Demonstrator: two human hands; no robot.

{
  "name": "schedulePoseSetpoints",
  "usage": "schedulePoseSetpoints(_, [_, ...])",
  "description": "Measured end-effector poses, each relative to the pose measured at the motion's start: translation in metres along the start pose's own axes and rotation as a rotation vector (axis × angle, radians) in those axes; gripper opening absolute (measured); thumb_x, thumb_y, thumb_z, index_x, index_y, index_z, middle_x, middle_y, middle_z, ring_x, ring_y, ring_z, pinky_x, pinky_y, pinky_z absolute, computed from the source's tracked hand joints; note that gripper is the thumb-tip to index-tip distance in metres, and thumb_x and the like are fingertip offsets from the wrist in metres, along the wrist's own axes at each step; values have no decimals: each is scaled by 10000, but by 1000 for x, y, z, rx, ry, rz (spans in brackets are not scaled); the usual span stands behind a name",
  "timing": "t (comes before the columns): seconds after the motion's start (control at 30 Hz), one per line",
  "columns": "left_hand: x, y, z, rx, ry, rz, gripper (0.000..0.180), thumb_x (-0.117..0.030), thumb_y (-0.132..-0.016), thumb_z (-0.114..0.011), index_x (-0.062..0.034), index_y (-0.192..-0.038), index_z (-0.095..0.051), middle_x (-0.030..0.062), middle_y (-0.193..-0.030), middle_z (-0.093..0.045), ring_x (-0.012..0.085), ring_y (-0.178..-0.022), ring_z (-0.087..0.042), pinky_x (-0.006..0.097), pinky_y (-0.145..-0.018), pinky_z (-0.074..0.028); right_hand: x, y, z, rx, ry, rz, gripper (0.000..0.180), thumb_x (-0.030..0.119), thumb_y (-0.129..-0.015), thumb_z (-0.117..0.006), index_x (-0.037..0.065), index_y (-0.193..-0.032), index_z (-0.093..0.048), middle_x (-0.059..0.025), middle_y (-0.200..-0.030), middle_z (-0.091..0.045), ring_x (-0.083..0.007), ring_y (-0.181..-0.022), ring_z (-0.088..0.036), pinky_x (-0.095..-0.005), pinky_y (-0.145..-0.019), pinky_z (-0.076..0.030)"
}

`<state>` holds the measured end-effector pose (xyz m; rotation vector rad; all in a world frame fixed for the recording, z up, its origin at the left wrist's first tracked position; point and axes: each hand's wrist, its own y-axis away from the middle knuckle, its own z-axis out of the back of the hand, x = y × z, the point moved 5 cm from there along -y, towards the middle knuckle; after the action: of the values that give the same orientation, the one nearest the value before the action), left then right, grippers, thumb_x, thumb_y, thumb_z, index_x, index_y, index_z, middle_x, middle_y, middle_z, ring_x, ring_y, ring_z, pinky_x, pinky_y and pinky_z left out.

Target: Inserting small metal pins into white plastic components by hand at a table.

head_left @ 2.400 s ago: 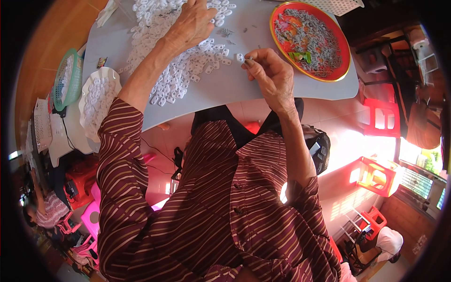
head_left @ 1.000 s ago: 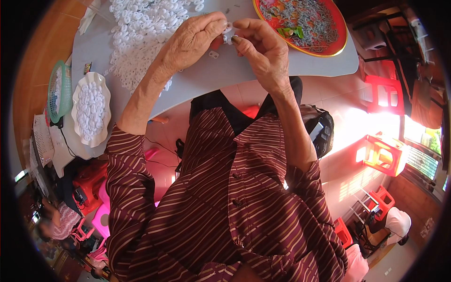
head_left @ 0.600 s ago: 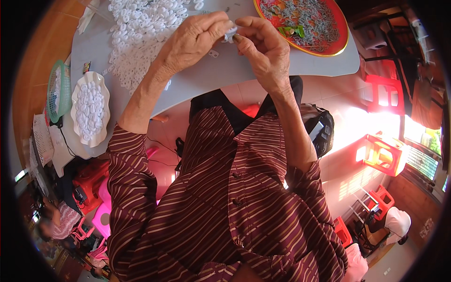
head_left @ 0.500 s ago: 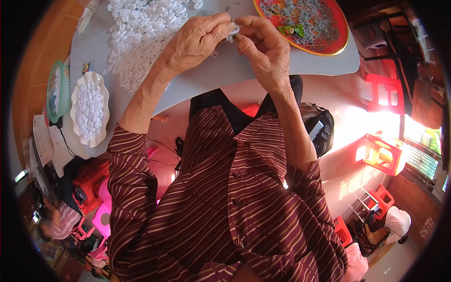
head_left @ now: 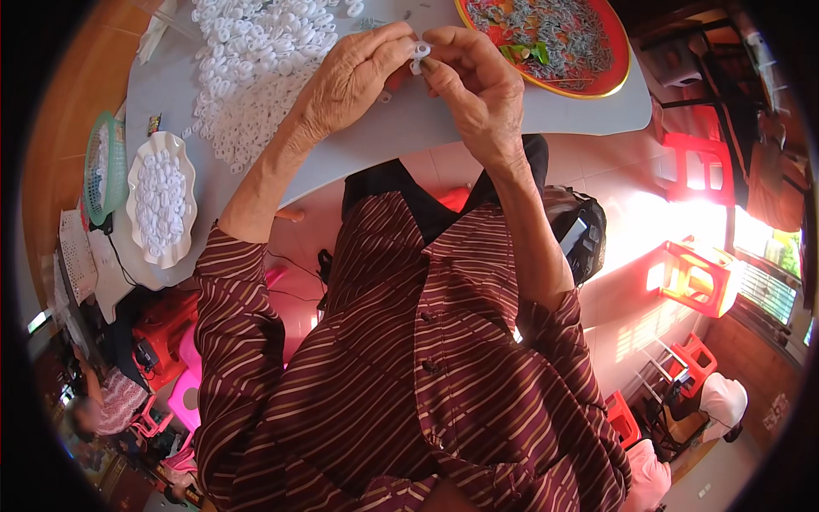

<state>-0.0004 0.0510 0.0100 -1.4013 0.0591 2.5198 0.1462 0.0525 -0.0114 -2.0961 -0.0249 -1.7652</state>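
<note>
Now a small white ring is pinched between the left hand and right hand, both closed on it, above the desk. It should be held gently and steadily.

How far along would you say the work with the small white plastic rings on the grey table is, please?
Done, apparently: a scalloped white dish is heaped with white pieces. In hand: the left hand and right hand pinch one small white plastic ring between their fingertips above the grey table. Left: a large loose pile of white rings and a red round tray of small grey metal bits, so much seems to remain.
</note>
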Motion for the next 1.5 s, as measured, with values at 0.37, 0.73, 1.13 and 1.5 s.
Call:
schedulePoseSetpoints(0.37, [1,-2,-7,-64,1,-175,312,-325,-957,-433,-30,-921,-529,44,-588,-434,127,-524,-440,295,-513,-416,1,1,-1,-76,3,13,233,26,-851,-596,-19,-1075,-550,-34,-844,-613,-77,-717,-579,-209,-652,-481])
schedulePoseSetpoints(0.73, [3,-4,-5,-50,135,-108,335,-343,-955,-447,-30,-901,-553,13,-597,-458,95,-556,-439,261,-512,-434,-4,0,-4,-60,-18,12,273,45,-825,-653,-10,-1077,-563,-35,-799,-596,-84,-716,-573,-218,-689,-493])
schedulePoseSetpoints(1.13, [4,4,-12,-55,133,-136,306,-301,-952,-458,-6,-904,-525,65,-614,-445,140,-570,-420,293,-552,-389,-6,5,-5,-47,184,163,227,33,-772,-701,3,-954,-570,-26,-682,-542,-68,-613,-513,-218,-550,-440])
schedulePoseSetpoints(1.5, [1,7,-17,33,151,-92,350,-308,-942,-440,32,-956,-521,35,-665,-473,121,-635,-419,262,-604,-388,9,9,-4,-37,244,189,166,19,-793,-680,-8,-902,-556,-51,-695,-629,-76,-621,-579,-208,-547,-461])
